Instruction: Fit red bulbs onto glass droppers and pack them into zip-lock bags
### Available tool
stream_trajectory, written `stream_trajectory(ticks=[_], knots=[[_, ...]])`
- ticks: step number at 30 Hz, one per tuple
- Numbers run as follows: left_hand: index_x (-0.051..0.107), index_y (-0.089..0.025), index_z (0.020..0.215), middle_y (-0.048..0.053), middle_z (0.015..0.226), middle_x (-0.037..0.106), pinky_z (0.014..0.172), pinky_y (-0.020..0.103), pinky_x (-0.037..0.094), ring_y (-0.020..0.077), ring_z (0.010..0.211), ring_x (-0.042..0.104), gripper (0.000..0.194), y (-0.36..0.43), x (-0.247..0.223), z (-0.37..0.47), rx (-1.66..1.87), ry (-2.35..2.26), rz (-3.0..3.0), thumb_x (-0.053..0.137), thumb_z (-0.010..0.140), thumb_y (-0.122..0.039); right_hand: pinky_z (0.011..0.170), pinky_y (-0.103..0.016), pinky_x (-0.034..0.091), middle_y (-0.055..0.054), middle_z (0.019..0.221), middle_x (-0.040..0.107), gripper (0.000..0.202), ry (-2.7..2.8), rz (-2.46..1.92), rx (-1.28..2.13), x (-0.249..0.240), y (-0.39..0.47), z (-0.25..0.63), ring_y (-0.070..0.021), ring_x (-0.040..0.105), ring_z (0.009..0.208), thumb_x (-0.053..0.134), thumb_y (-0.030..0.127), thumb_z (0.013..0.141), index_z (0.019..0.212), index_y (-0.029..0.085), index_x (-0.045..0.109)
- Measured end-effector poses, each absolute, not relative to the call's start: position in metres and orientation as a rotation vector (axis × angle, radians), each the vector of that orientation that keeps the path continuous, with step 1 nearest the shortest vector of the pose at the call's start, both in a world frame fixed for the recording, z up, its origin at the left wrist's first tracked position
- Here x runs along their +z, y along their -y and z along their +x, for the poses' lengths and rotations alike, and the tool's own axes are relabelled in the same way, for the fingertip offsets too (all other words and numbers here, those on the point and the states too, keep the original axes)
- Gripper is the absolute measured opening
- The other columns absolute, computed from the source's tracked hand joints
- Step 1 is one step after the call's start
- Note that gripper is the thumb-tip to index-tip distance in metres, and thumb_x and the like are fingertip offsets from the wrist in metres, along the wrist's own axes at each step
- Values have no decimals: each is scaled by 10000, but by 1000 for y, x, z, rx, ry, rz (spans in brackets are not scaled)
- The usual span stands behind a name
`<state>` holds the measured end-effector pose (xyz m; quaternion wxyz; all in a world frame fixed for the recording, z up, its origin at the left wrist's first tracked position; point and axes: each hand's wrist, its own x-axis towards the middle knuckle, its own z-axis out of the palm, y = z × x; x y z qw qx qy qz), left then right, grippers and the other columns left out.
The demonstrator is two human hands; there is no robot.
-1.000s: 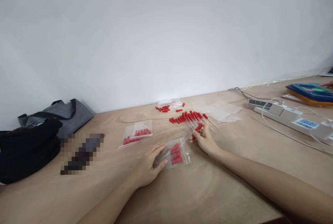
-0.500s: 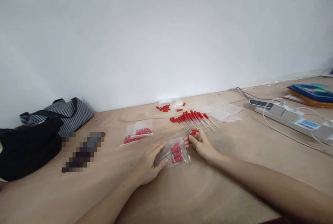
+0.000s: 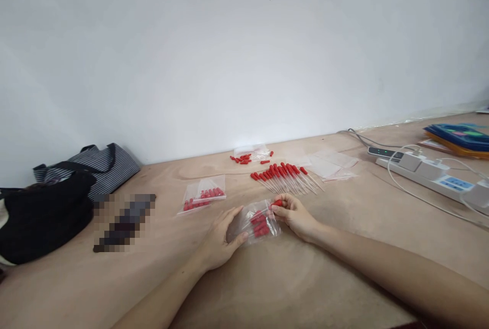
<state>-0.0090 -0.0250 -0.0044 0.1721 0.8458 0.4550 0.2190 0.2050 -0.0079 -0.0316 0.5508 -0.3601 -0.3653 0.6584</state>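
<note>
My left hand [image 3: 220, 240] grips the left end of a clear zip bag [image 3: 272, 223] between thumb and fingers. Inside that bag lie several droppers with red rubber bulbs [image 3: 261, 230]. At the bag's right-hand mouth, my right hand [image 3: 296, 218] pinches a dropper [image 3: 277, 202] by its red bulb, the thin tube pointing left into the bag. Just beyond the right hand, several more red-bulbed droppers [image 3: 284, 172] are fanned out on the table. Two filled zip bags [image 3: 206, 194] overlap to the left of my left hand.
Loose red bulbs [image 3: 241, 159] lie near the wall, by another plastic bag [image 3: 252, 151]. Flat clear bags [image 3: 330, 163] rest right of the droppers. A power strip [image 3: 428, 179] with chargers and cables is on the right, folders [image 3: 458, 138] behind. A striped bag [image 3: 114, 171] and black cloth [image 3: 49, 222] sit left.
My right hand has moved slightly left and down, bringing the dropper further into the bag's mouth. My left hand keeps its hold on the bag.
</note>
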Motion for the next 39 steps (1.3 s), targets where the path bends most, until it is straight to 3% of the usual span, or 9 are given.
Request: stream_trajectory(ticks=[6,12,20,27,31,35,39], knots=[[387,-195,1241,82,1245,482,960,412,362,237,1131,449,485,25,-3,-8,628,-1270,2403,499,788,-329,621,-254,467,62,654,548,456,924,-810,1524,-30,7,203,-86,574,571,746,354,515,800,196,427],[384,-204,1242,77,1244,483,955,415,364,240,1129,447,488,25,-3,-9,630,-1265,2396,511,786,-323,379,-187,346,92,521,512,409,1315,-867,1575,-29,1,203,-69,483,380,608,488,655,835,199,382],[379,-193,1248,85,1252,470,968,403,359,237,1141,438,502,24,-5,-10,629,-1244,2360,510,787,-343,288,-151,278,79,563,543,263,1485,-1060,1564,-26,-7,201,-28,409,304,569,366,724,862,174,455],[382,-200,1244,87,1252,471,970,428,351,247,1144,434,493,25,-3,-9,626,-1252,2335,507,790,-345,282,-142,274,76,446,509,227,1442,-1165,1498,-23,-5,199,-26,377,285,586,345,712,828,153,555],[377,-210,1248,78,1256,469,967,426,357,244,1146,434,502,25,-4,-9,646,-1255,2330,517,785,-343,319,-148,331,57,479,545,202,1430,-1158,1513,-21,-4,202,-33,424,328,640,320,646,731,148,578],[385,-202,1247,82,1250,477,957,410,371,240,1135,447,491,24,-5,-10,662,-1250,2332,508,794,-346,316,-145,324,48,549,596,241,1463,-1125,1553,-18,-3,204,-28,424,327,639,289,638,840,162,607],[397,-199,1239,87,1243,481,959,416,366,244,1131,450,493,24,-6,-10,670,-1244,2344,520,789,-355,293,-143,288,69,421,525,244,1459,-1198,1511,-19,-3,203,-30,375,288,598,323,682,855,156,638]])
